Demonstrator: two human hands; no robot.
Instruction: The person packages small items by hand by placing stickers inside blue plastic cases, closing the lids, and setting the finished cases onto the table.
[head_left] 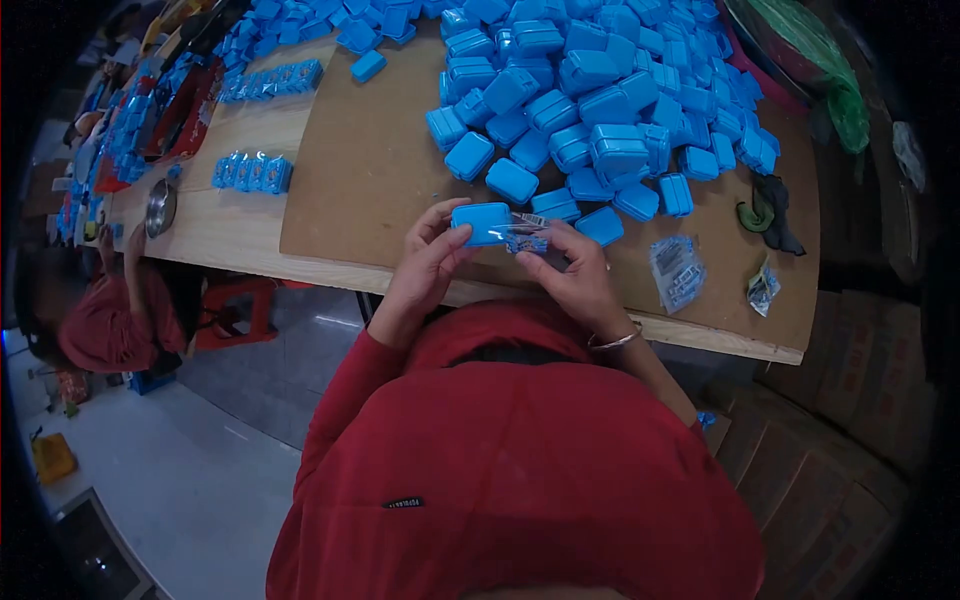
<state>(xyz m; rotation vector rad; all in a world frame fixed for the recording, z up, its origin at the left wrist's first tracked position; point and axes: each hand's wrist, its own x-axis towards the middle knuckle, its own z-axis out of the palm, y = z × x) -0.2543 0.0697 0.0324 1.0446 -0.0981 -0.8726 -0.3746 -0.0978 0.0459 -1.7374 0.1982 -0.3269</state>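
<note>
My left hand [425, 265] is closed on a small blue plastic box [482, 220], thumb on its near side and fingers behind. My right hand [582, 278] pinches a clear plastic wrapper [526, 240] with blue and white print, which reaches up against the box's right end. Both hands are close together above the near edge of the table. Just beyond them lies a large heap of similar blue boxes [614, 150]. To the right of my right hand, a clear bag of small printed packets [678, 272] rests on the brown board.
A crumpled packet [763, 288] and a dark green and black strap [772, 218] lie at right. Rows of wrapped blue boxes [252, 173] stand on the left. A seated person [120, 315] works beside a metal bowl [161, 208]. Cardboard cartons [820, 470] are stacked below right.
</note>
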